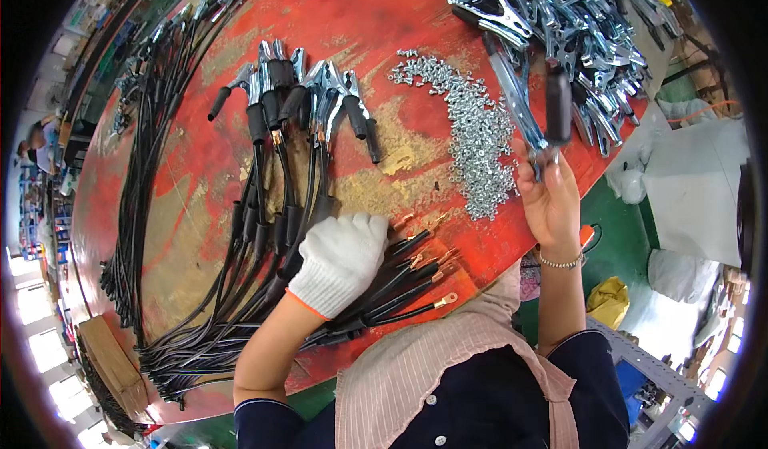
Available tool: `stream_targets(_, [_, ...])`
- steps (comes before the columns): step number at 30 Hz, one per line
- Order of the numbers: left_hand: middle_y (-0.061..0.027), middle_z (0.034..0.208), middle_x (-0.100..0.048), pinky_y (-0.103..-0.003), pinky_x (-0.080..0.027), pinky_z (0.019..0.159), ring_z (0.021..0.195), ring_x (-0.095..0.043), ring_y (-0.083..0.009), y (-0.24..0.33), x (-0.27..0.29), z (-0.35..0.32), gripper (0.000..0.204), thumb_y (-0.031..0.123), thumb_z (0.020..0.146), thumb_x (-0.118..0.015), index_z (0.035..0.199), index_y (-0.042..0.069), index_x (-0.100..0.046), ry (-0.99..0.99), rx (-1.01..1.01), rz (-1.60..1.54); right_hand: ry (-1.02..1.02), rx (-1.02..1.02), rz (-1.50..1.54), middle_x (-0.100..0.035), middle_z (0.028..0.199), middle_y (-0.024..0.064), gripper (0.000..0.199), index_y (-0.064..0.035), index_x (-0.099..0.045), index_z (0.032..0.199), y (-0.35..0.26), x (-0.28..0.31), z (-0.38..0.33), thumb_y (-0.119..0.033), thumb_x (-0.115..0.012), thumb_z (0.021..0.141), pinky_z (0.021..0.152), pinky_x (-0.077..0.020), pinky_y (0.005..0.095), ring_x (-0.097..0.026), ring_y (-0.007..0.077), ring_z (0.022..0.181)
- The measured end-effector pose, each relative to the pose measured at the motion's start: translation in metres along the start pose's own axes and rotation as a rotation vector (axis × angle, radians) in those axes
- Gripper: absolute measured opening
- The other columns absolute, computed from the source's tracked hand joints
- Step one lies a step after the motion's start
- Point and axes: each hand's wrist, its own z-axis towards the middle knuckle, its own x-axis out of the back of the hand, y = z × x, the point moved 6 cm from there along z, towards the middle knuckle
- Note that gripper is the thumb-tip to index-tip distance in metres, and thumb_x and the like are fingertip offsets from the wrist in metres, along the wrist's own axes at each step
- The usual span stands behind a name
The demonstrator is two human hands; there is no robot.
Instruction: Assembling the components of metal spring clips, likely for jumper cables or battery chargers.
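The hands are both occupied: the gloved left hand is pressed on a bundle of black cables at lower centre, while a metal clamp is gripped by the bare right hand at centre right. The red counter is covered by finished clamps, a clamp pile at upper right, and small screws.

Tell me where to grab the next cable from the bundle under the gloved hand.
Grip one black cable on its insulated sleeve just behind the copper lug, coming from the right. The lug ends fan out free there, while the left hand pins the bundle further left.
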Motion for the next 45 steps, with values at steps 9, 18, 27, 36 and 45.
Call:
stream_targets(9, [0.0001,0.075,-0.057,-0.020,-0.040,0.055,0.062,-0.047,-0.0039,-0.047,0.018,-0.028,0.023,0.014,0.098,-0.051,0.114,-0.002,-0.057,0.389,0.260,-1.070,0.157,0.115,0.148,-0.065,0.107,0.0044,0.066,0.0056,-0.048,0.129,-0.002,0.032,-0.040,-0.028,-0.079,0.081,0.082,-0.0559,0.0254,-0.065,0.0115,0.092])
stream_targets(18, [-0.0019,0.080,-0.060,-0.023,-0.049,0.060,0.067,-0.056,-0.0073,-0.010,0.019,0.017,0.023,0.016,0.099,-0.050,0.112,-0.001,-0.059,0.134,0.140,-1.398,0.106,0.060,0.081,-0.060,0.118,0.0189,0.046,-0.0008,-0.046,0.126,0.021,0.005,-0.018,-0.038,-0.052,0.099,0.097,-0.0506,0.0497,-0.060,0.0322,0.113])
stream_targets(27, [-0.0016,0.078,-0.061,-0.023,-0.044,0.059,0.068,-0.052,-0.0048,0.008,0.001,0.030,0.020,0.017,0.093,-0.061,0.102,-0.001,-0.062,0.084,0.051,-1.244,0.061,0.095,-0.230,-0.061,0.115,0.0122,0.034,-0.0011,-0.048,0.120,0.019,-0.030,-0.009,-0.027,-0.055,0.099,0.091,-0.0473,0.0327,-0.060,0.0184,0.105])
stream_targets(36, [-0.0045,0.070,-0.065,-0.027,-0.048,0.060,0.063,-0.058,-0.0078,0.000,0.011,0.029,0.029,0.033,0.088,-0.068,0.093,0.005,-0.070,0.157,0.198,-1.051,0.020,0.096,-0.254,-0.063,0.112,0.0126,0.043,0.0007,-0.046,0.118,0.012,-0.059,-0.010,-0.032,-0.062,0.095,0.089,-0.0461,0.0305,-0.059,0.0160,0.102])
stream_targets(45, [-0.0042,0.067,-0.066,-0.028,-0.048,0.059,0.061,-0.061,-0.0106,-0.001,0.005,0.029,0.030,0.038,0.086,-0.069,0.090,0.008,-0.071,0.177,0.216,-1.053,0.013,0.083,-0.307,-0.063,0.112,0.0137,0.043,0.0015,-0.047,0.116,0.013,-0.056,-0.012,-0.032,-0.062,0.095,0.092,-0.0457,0.0323,-0.060,0.0187,0.105])
